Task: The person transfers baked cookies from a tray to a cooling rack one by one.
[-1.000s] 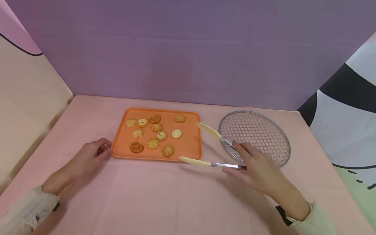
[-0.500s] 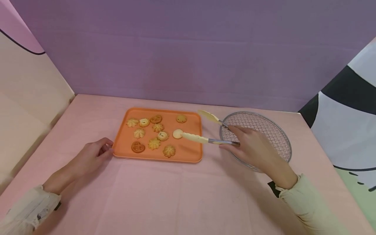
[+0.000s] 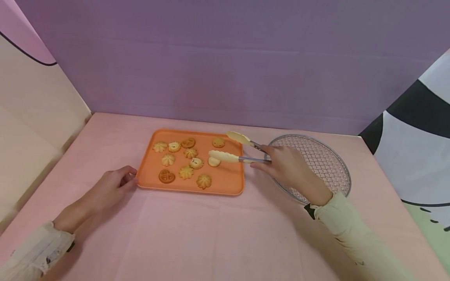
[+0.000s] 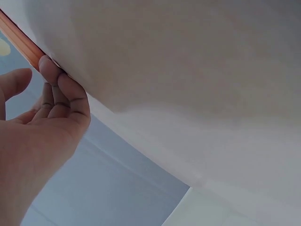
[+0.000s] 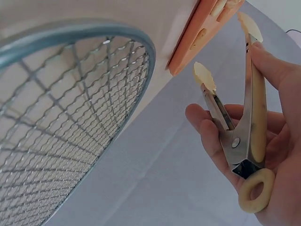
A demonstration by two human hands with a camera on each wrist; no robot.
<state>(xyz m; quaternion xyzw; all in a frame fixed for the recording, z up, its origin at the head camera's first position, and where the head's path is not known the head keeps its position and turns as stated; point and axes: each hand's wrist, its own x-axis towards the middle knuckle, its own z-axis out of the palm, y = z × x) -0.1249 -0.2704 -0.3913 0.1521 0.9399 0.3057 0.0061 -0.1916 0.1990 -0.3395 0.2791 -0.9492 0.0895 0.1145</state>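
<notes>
My left hand (image 3: 110, 189) has its fingers curled at the near left corner of an orange tray (image 3: 228, 182), thumb and forefinger on the rim. Cookies of several shapes lie on this tray, among them a pale round cookie (image 3: 213, 164) and a browner round cookie (image 3: 218, 143). In my right hand (image 3: 291, 168) I hold metal tongs (image 5: 256, 103) with cream scalloped tips. Their arms are spread, with no cookie between them. Seen from the head, the nearer tip partly covers the pale cookie; the farther one is by the tray's back right corner.
A round wire mesh rack (image 3: 325, 166) with a grey rim lies right of the tray, partly under my right forearm. Pink cloth (image 3: 183, 234) covers the table. A purple wall (image 3: 225, 66) rises behind it, with a pale panel (image 3: 38, 89) at the left.
My right hand has carried the tongs back and to the left, from the tray's front right corner to over its right part. The left hand stays at the corner; cookies look unmoved.
</notes>
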